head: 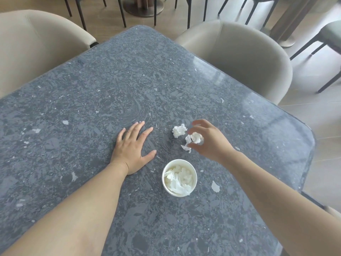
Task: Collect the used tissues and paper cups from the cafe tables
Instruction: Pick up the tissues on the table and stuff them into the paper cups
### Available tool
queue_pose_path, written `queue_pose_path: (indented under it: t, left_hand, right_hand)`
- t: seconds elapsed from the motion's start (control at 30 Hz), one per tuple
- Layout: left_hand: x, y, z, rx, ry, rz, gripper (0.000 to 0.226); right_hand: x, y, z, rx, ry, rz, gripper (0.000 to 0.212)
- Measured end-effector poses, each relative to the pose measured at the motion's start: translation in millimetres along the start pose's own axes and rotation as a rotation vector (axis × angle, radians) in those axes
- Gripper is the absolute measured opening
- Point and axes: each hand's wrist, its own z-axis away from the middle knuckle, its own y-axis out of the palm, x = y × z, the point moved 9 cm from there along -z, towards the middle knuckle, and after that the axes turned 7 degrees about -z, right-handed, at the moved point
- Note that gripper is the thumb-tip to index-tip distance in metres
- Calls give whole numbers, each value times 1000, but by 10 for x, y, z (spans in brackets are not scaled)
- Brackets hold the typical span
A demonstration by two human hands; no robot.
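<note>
A white paper cup (194,174) stands upright on the grey stone table (92,108), with crumpled tissue (178,180) inside it. My right hand (210,143) hovers just beyond the cup, fingers pinched on a crumpled white tissue (193,140) that hangs slightly above the tabletop. Another crumpled tissue ball (179,130) lies loose on the table just left of that hand. My left hand (133,147) rests flat on the table, fingers spread, holding nothing, to the left of the cup.
Two beige upholstered chairs stand at the table's far sides, one at the left (36,43) and one at the right (239,58). Dark chair legs and a round table base (143,7) are farther back. The table's right edge drops to tiled floor (324,126).
</note>
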Motion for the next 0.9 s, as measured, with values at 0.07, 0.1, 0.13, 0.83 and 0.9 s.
queue_pose_path:
  t: [0.07,0.1,0.13,0.83,0.9]
  left_hand:
    - [-1,-4,-1,-2,-1,8,75]
    - [1,-5,-2,-4,-1,10,75]
    - [4,-5,-2,-6,-1,11,75]
    - [-11,0,-6,-4,16,17,74]
    - [-41,20,8,75,25,-45,75]
  right_hand:
    - [-17,162,-2,99,9,58,36]
    - [-27,217,4,116,15,72,32]
    - [-39,234,9,104,27,60,24]
    - [111,191,-65,-101,138,-96,11]
    - [170,13,72,-140,150,-118,9]
